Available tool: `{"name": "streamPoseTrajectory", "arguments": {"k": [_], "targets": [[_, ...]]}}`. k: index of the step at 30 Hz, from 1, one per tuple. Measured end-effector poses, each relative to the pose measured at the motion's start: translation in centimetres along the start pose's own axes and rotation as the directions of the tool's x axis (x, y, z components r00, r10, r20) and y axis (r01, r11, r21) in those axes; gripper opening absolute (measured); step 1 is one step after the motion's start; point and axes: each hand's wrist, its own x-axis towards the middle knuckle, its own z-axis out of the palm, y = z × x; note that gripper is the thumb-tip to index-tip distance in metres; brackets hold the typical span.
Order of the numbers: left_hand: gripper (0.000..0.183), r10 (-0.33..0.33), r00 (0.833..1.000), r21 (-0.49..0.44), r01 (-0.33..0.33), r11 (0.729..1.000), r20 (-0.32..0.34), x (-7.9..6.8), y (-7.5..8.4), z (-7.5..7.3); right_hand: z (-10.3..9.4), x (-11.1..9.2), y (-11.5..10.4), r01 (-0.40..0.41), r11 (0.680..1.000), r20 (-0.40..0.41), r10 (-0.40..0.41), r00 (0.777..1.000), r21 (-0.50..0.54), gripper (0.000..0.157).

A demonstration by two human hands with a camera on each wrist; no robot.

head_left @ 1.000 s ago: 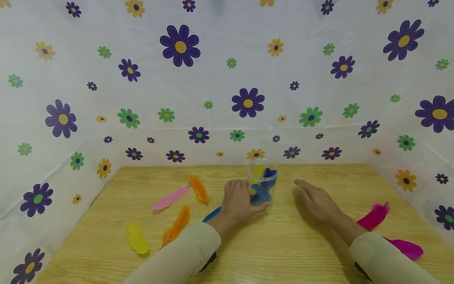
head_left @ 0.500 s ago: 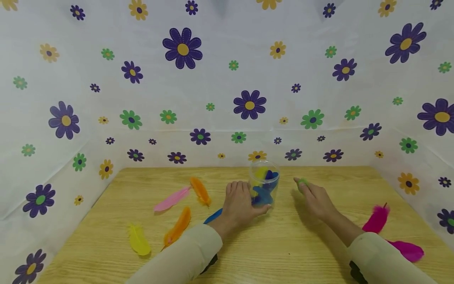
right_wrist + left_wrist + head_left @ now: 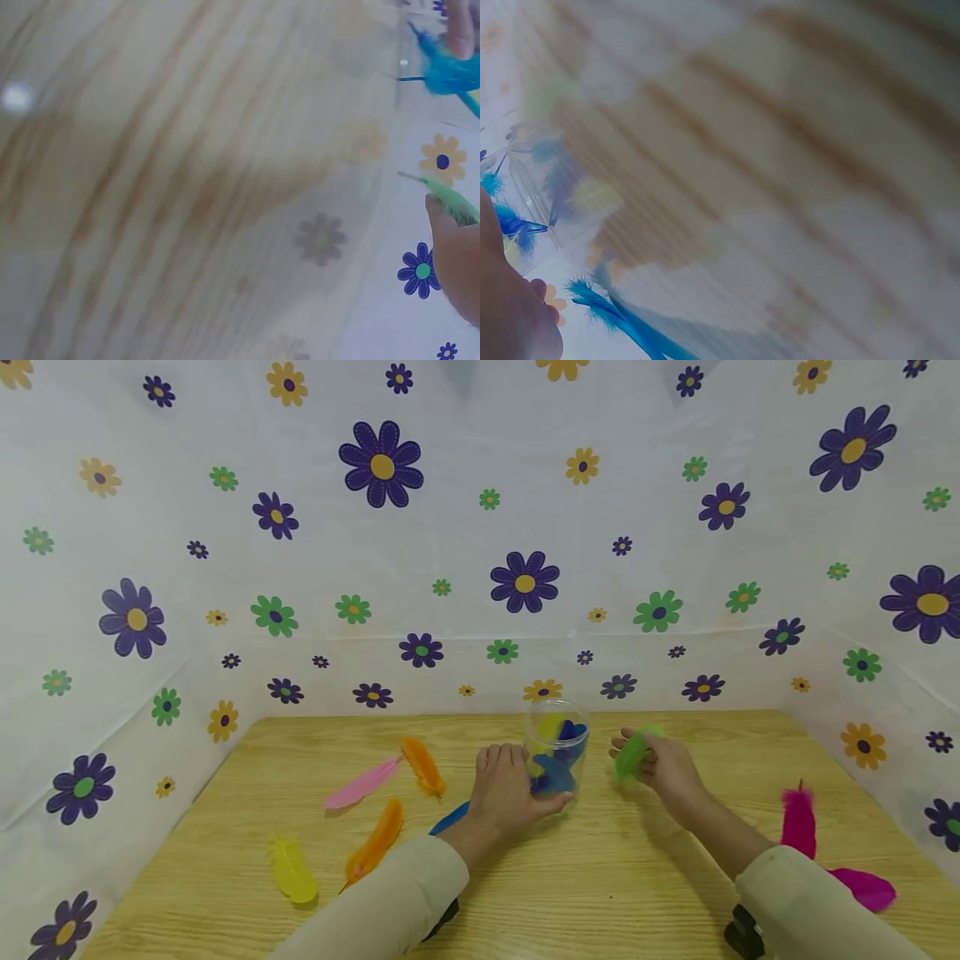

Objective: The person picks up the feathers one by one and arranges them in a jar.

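Note:
In the head view my left hand (image 3: 506, 793) holds a clear plastic jar (image 3: 582, 772) from its left side, thumb across the front near the base. Blue feathers (image 3: 555, 772) and a yellow feather (image 3: 549, 728) show inside the upright jar. To the right of it, my right hand (image 3: 672, 774) pinches a light green feather (image 3: 633, 756) above the table. The right wrist view shows that green feather (image 3: 450, 199) with its quill pointing out past the thumb. A loose blue feather (image 3: 450, 818) lies partly hidden behind my left wrist.
On the wooden table (image 3: 540, 893), a pink feather (image 3: 363, 783), two orange feathers, one nearer (image 3: 378, 839), and a yellow feather (image 3: 292, 868) lie left. Two magenta feathers, one nearer (image 3: 866, 889), lie by my right sleeve. A flower-printed white cloth (image 3: 450, 527) encloses the back and sides.
My right hand has turned, bringing the green feather into fuller view. The upper magenta feather by the right forearm has swung more upright. My left hand stays on the jar.

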Motion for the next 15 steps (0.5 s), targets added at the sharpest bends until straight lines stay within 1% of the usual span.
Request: {"name": "streamPoseTrajectory", "arguments": {"k": [2, 4, 6, 8, 10, 12, 15], "targets": [[0.087, 0.0, 1.0, 0.004, 0.0, 1.0, -0.002, 0.0, 0.0, 0.0, 0.0, 0.0, -0.4, -0.04, 0.993, 0.016, 0.039, 0.999, 0.109, 0.056], [0.087, 0.0, 1.0, 0.006, 0.0, 1.0, -0.003, 0.0, 0.0, 0.0, -0.1, -0.2, -0.8, -0.068, 0.973, 0.038, 0.062, 0.997, 0.222, 0.057], [0.087, 0.001, 1.0, 0.004, -0.001, 1.0, -0.004, -0.1, 0.0, 0.0, -0.3, -0.3, -1.2, -0.086, 0.938, 0.058, 0.071, 0.996, 0.336, 0.058], [0.087, 0.001, 1.0, 0.004, -0.001, 1.0, -0.005, 0.0, 0.0, -0.1, -0.5, -0.4, -1.5, -0.097, 0.892, 0.073, 0.073, 0.995, 0.441, 0.058], [0.087, 0.003, 1.0, 0.004, -0.003, 1.0, -0.007, 0.0, 0.0, 0.0, -0.7, -0.4, -1.7, -0.107, 0.855, 0.078, 0.078, 0.994, 0.507, 0.058], [0.087, 0.004, 1.0, 0.002, -0.004, 1.0, -0.01, 0.0, -0.1, 0.0, -0.8, -0.4, -1.9, -0.124, 0.821, 0.073, 0.1, 0.992, 0.557, 0.058], [0.087, 0.006, 1.0, -0.005, -0.006, 1.0, -0.013, 0.0, -0.1, 0.0, -1.0, -0.4, -2.1, -0.15, 0.79, 0.06, 0.142, 0.988, 0.594, 0.057]]}}
